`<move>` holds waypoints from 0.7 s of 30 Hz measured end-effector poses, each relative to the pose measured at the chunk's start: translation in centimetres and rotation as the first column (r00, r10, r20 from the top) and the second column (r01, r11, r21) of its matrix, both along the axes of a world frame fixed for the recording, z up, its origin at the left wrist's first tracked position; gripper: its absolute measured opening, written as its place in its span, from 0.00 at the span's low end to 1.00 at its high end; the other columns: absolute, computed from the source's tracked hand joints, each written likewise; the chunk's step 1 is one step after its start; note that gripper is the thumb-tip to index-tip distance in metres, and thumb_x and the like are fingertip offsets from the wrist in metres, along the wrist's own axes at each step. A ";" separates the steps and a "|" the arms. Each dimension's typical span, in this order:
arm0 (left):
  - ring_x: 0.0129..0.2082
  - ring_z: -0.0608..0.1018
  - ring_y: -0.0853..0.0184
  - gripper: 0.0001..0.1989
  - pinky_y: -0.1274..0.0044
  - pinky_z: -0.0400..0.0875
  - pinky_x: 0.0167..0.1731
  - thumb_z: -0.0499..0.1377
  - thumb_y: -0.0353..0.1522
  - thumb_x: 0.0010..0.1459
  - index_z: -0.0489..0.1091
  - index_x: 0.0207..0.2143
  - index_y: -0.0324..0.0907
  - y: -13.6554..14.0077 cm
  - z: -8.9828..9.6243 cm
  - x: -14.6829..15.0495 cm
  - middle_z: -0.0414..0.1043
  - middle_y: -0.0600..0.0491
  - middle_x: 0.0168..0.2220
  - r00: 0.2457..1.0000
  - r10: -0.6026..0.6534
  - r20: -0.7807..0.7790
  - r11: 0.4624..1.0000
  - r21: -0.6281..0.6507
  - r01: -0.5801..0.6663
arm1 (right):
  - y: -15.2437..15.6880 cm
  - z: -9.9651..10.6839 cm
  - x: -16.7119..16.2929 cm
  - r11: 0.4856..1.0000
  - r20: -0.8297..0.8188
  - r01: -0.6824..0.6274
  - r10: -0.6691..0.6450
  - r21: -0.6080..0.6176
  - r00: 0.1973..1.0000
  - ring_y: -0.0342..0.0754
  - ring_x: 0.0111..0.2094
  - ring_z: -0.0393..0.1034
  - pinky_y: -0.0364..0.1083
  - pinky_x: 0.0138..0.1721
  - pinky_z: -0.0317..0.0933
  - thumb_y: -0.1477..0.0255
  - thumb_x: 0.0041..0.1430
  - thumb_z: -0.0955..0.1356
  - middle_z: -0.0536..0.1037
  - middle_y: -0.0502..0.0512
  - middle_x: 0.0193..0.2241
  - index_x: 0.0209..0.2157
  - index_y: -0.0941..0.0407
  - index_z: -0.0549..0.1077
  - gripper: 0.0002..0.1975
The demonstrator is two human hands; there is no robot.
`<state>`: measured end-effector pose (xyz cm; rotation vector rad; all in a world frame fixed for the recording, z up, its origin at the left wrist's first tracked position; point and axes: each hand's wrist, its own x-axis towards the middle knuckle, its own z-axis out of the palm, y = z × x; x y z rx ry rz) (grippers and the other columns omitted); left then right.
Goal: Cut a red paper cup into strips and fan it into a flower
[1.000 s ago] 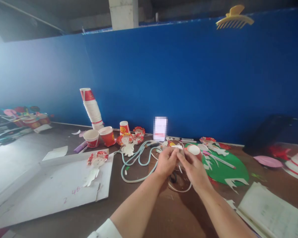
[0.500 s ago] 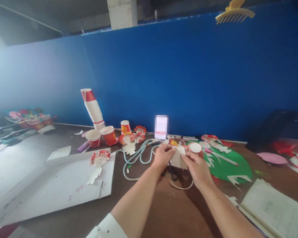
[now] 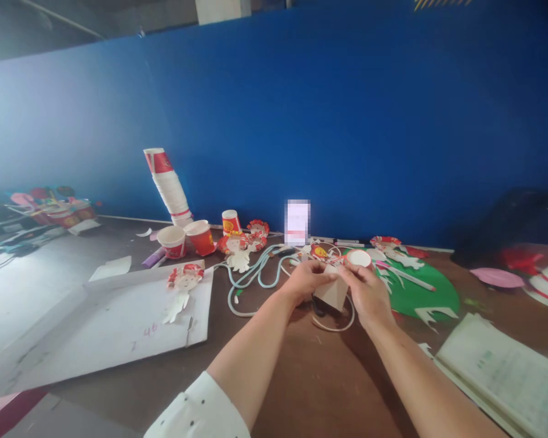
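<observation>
Between my two hands is a small piece of pale paper or card (image 3: 332, 293), its top edge pinched by the fingers of both. My left hand (image 3: 308, 281) grips it from the left, thumb laid along the top. On the other side my right hand (image 3: 364, 292) closes on the upper right corner. Dark scissor handles (image 3: 318, 309) show partly beneath the paper, the rest hidden. Just behind my right hand stands a paper cup (image 3: 358, 258). A green round sheet (image 3: 432, 292) with white cut-outs and a pinkish pen (image 3: 406, 277) lies to the right.
A tall leaning stack of paper cups (image 3: 168, 188) stands by the blue wall, with red cups (image 3: 201, 237) beside it. Pale cable (image 3: 256, 286) loops left of my hands. A white board (image 3: 119, 322) bears a paper doll (image 3: 185, 289). An open notebook (image 3: 502, 371) lies right.
The paper has tilted between my fingers, and my hands have drawn closer together at its top edge. The whole view has shifted, so the tabletop things appear higher.
</observation>
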<state>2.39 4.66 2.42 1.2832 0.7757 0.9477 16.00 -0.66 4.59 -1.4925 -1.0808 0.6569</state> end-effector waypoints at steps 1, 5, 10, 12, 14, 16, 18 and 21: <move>0.25 0.72 0.70 0.18 0.76 0.66 0.30 0.68 0.40 0.41 0.71 0.30 0.38 0.0 0.0 0.0 0.71 0.53 0.27 1.000 0.001 -0.011 1.000 -0.001 -0.001 | 0.0 0.0 0.0 1.000 0.023 -0.002 0.002 -0.006 1.000 0.49 0.27 0.71 0.43 0.27 0.61 0.55 0.45 0.70 0.79 0.52 0.24 0.29 0.57 0.77 0.19; 0.24 0.72 0.70 0.17 0.78 0.65 0.27 0.68 0.40 0.41 0.72 0.29 0.38 0.4 0.0 -0.4 0.72 0.53 0.26 0.999 0.013 -0.030 1.000 0.017 -0.013 | 0.4 -0.5 0.0 0.999 0.072 -0.024 0.026 -0.021 0.997 0.51 0.28 0.72 0.45 0.29 0.62 0.53 0.48 0.68 0.79 0.53 0.25 0.33 0.58 0.77 0.22; 0.20 0.72 0.69 0.18 0.77 0.64 0.23 0.68 0.40 0.40 0.71 0.29 0.37 1.1 1.0 -2.2 0.72 0.52 0.23 0.963 0.207 0.175 0.976 -0.110 -0.189 | 0.5 -0.8 -0.2 0.995 0.215 -0.075 0.088 -0.068 0.973 0.53 0.30 0.74 0.47 0.30 0.63 0.54 0.59 0.59 0.80 0.58 0.31 0.44 0.57 0.73 0.24; 0.20 0.72 0.70 0.17 0.78 0.65 0.23 0.69 0.39 0.39 0.71 0.29 0.37 1.4 1.3 -3.1 0.72 0.53 0.23 0.904 0.249 0.346 0.966 -0.160 -0.205 | -0.1 -0.7 -0.6 0.984 0.451 -0.110 0.164 -0.143 0.878 0.54 0.34 0.74 0.49 0.34 0.63 0.57 0.57 0.62 0.80 0.58 0.34 0.46 0.56 0.71 0.21; 0.20 0.72 0.71 0.17 0.79 0.65 0.23 0.70 0.36 0.38 0.70 0.28 0.37 1.7 1.4 -3.7 0.72 0.53 0.23 0.852 0.277 0.445 0.958 -0.199 -0.208 | -0.7 -0.6 -1.1 0.961 0.682 -0.125 0.263 -0.245 0.682 0.58 0.39 0.73 0.50 0.36 0.62 0.60 0.54 0.65 0.79 0.59 0.37 0.44 0.55 0.71 0.18; 0.22 0.73 0.71 0.17 0.79 0.66 0.25 0.70 0.35 0.37 0.70 0.29 0.37 1.8 1.2 -4.0 0.72 0.53 0.24 0.835 0.271 0.479 0.958 -0.222 -0.183 | -1.3 -0.4 -1.8 0.944 0.790 -0.106 0.321 -0.314 0.522 0.59 0.40 0.73 0.50 0.36 0.61 0.60 0.53 0.66 0.78 0.60 0.39 0.42 0.54 0.72 0.17; 0.23 0.74 0.70 0.17 0.78 0.67 0.25 0.70 0.34 0.38 0.71 0.30 0.36 1.9 0.9 -3.9 0.73 0.52 0.24 0.843 0.244 0.480 0.962 -0.229 -0.148 | -1.7 -0.3 -2.3 0.950 0.848 -0.069 0.303 -0.304 0.434 0.59 0.40 0.73 0.49 0.34 0.61 0.57 0.53 0.66 0.77 0.60 0.39 0.41 0.54 0.72 0.18; 0.22 0.74 0.70 0.16 0.78 0.66 0.24 0.69 0.34 0.39 0.72 0.31 0.36 1.9 0.4 -3.6 0.73 0.52 0.24 0.855 0.215 0.473 0.968 -0.222 -0.120 | -2.0 -0.1 -3.2 0.970 0.895 -0.048 0.237 -0.237 0.377 0.57 0.39 0.73 0.48 0.32 0.60 0.54 0.55 0.65 0.78 0.57 0.38 0.41 0.53 0.71 0.19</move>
